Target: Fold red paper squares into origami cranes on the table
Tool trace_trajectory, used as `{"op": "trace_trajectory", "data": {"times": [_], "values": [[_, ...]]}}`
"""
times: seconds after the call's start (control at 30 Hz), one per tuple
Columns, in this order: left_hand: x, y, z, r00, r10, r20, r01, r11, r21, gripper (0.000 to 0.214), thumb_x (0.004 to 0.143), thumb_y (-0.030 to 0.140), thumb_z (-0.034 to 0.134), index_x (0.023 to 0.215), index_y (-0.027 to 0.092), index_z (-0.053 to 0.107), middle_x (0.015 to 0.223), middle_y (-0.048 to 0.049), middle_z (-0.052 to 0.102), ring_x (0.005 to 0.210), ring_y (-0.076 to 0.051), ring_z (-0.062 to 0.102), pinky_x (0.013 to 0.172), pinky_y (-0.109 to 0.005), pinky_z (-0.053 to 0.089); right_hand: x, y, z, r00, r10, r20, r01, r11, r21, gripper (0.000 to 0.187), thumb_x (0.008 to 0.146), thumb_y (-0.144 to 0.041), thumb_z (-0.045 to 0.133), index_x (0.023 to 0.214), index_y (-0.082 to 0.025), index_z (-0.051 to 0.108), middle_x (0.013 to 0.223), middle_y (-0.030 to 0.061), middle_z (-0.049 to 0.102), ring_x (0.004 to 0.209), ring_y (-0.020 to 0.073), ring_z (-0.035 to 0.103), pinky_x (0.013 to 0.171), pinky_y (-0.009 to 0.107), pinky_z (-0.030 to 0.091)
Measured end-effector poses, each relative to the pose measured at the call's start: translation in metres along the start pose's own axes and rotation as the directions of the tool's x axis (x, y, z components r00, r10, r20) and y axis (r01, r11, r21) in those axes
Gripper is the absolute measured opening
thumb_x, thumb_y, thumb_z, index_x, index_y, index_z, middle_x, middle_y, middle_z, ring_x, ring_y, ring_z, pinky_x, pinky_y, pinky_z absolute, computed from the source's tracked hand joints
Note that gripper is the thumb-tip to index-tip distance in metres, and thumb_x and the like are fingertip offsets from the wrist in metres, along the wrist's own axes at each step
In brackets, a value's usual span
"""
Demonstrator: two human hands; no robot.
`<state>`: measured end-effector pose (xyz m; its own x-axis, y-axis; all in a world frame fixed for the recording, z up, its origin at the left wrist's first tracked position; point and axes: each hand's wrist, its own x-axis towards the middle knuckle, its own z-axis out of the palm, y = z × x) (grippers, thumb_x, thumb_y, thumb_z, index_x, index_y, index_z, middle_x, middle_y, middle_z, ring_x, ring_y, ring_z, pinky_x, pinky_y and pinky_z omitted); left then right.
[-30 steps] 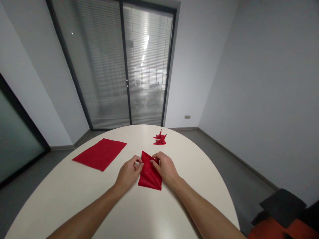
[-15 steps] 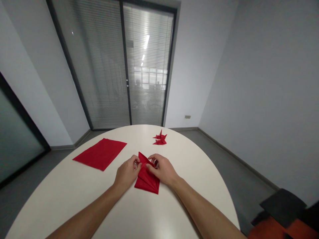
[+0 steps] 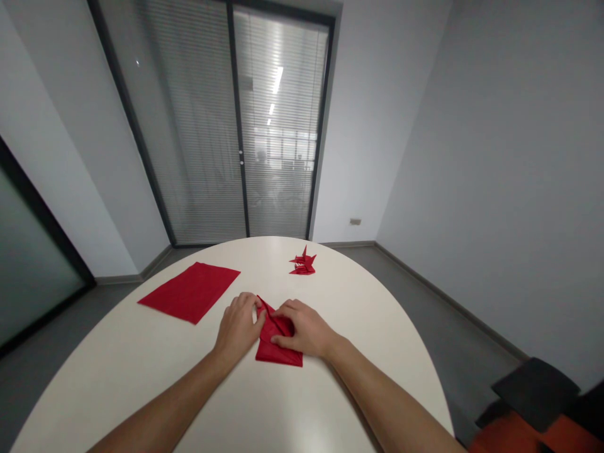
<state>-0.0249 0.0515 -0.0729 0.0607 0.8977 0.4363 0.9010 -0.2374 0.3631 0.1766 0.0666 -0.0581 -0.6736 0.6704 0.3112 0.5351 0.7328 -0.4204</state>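
Note:
A partly folded piece of red paper (image 3: 278,355) lies on the white table between my hands. My left hand (image 3: 239,324) grips its left edge, the thumb and fingers closed around the upper left side. On the right, my right hand (image 3: 304,327) presses down on the paper, thumb on the lower layer and fingers on the upper fold, covering much of its right side. A raised flap shows at the paper's top, between the two hands.
Flat red sheets (image 3: 191,292) lie at the left of the round white table (image 3: 226,415). Several small folded red paper figures (image 3: 304,263) sit near the far edge. A black and orange chair (image 3: 535,393) stands at the lower right, beyond the table.
The paper's upper part, raised before, now lies lower and is folded down toward me. My right hand has moved slightly nearer, its fingers pressing flatter; my left hand stays by the left edge.

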Motion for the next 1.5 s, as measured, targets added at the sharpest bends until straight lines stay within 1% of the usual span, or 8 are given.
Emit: {"op": "trace_trajectory", "data": {"times": [0.23, 0.4, 0.63, 0.73, 0.9, 1.13, 1.33, 1.5], "values": [[-0.003, 0.002, 0.000, 0.977, 0.180, -0.115, -0.183, 0.983, -0.019, 0.021, 0.088, 0.013, 0.048, 0.103, 0.019, 0.062, 0.141, -0.0127, 0.053, 0.129, -0.030, 0.049, 0.106, -0.048, 0.043, 0.001, 0.001, -0.006, 0.997, -0.063, 0.040, 0.065, 0.997, -0.038, 0.040, 0.087, -0.039, 0.071, 0.121, -0.019, 0.069, 0.115, 0.0111, 0.068, 0.106, 0.0253, 0.059, 0.096, 0.037, 0.045], [-0.008, 0.000, 0.007, 0.944, 0.314, 0.099, -0.304, 0.947, -0.102, 0.044, 0.092, 0.012, 0.039, 0.131, 0.017, 0.057, 0.149, -0.0096, 0.051, 0.137, -0.022, 0.048, 0.116, -0.043, 0.038, 0.000, 0.008, -0.008, 0.995, -0.090, 0.048, 0.093, 0.994, -0.054, 0.035, 0.094, -0.035, 0.063, 0.124, -0.019, 0.068, 0.123, 0.0120, 0.068, 0.112, 0.0254, 0.060, 0.100, 0.037, 0.043], [-0.010, -0.005, 0.016, 0.911, 0.278, 0.305, -0.281, 0.959, -0.036, 0.051, 0.098, 0.023, 0.034, 0.146, 0.011, 0.046, 0.154, -0.0135, 0.044, 0.143, -0.024, 0.041, 0.118, -0.045, 0.034, -0.002, 0.008, -0.011, 0.994, -0.102, 0.047, 0.105, 0.993, -0.053, 0.031, 0.099, -0.032, 0.052, 0.122, -0.020, 0.069, 0.126, 0.0112, 0.068, 0.116, 0.0245, 0.062, 0.104, 0.038, 0.043], [-0.010, -0.005, 0.018, 0.924, 0.232, 0.305, -0.255, 0.966, 0.037, 0.052, 0.099, 0.026, 0.032, 0.147, 0.012, 0.045, 0.155, -0.0140, 0.041, 0.145, -0.027, 0.037, 0.117, -0.050, 0.032, -0.004, 0.002, -0.008, 0.990, -0.115, 0.083, 0.116, 0.993, -0.008, 0.043, 0.099, -0.039, 0.050, 0.135, -0.017, 0.060, 0.140, 0.0137, 0.059, 0.130, 0.0255, 0.054, 0.112, 0.040, 0.036], [-0.010, -0.009, 0.024, 0.957, 0.139, 0.254, -0.186, 0.968, 0.171, 0.054, 0.099, 0.030, 0.031, 0.146, 0.009, 0.045, 0.155, -0.0174, 0.039, 0.146, -0.031, 0.034, 0.118, -0.055, 0.027, -0.009, 0.000, 0.000, 0.977, 0.040, 0.211, -0.036, 0.999, -0.026, 0.077, 0.097, -0.061, 0.045, 0.155, -0.012, 0.032, 0.159, 0.0193, 0.029, 0.150, 0.0322, 0.024, 0.122, 0.053, 0.016], [-0.006, -0.016, 0.022, 0.982, -0.026, 0.186, -0.020, 0.970, 0.243, 0.057, 0.098, 0.033, 0.035, 0.144, 0.002, 0.046, 0.154, -0.0243, 0.037, 0.145, -0.035, 0.035, 0.116, -0.057, 0.028, -0.009, -0.001, -0.004, 0.950, 0.129, 0.285, -0.119, 0.992, -0.052, 0.076, 0.099, -0.063, 0.035, 0.158, -0.015, 0.024, 0.161, 0.0157, 0.022, 0.152, 0.0319, 0.012, 0.122, 0.055, 0.008], [-0.004, -0.012, 0.011, 0.958, 0.234, 0.167, -0.234, 0.972, -0.018, 0.051, 0.099, 0.026, 0.034, 0.147, 0.013, 0.045, 0.155, -0.0133, 0.042, 0.144, -0.024, 0.038, 0.118, -0.047, 0.032, -0.007, 0.002, -0.008, 0.966, 0.097, 0.238, -0.084, 0.994, -0.063, 0.068, 0.101, -0.056, 0.037, 0.157, -0.018, 0.027, 0.160, 0.0157, 0.027, 0.151, 0.0322, 0.019, 0.121, 0.058, 0.012], [-0.003, -0.013, 0.010, 0.946, 0.241, 0.216, -0.226, 0.970, -0.092, 0.044, 0.099, 0.024, 0.036, 0.137, 0.018, 0.058, 0.145, -0.0114, 0.056, 0.137, -0.024, 0.049, 0.115, -0.047, 0.037, -0.007, 0.004, -0.013, 0.985, -0.008, 0.170, 0.020, 0.997, -0.069, 0.055, 0.098, -0.043, 0.049, 0.150, -0.023, 0.044, 0.156, 0.0131, 0.040, 0.147, 0.0314, 0.030, 0.119, 0.058, 0.018]]}}
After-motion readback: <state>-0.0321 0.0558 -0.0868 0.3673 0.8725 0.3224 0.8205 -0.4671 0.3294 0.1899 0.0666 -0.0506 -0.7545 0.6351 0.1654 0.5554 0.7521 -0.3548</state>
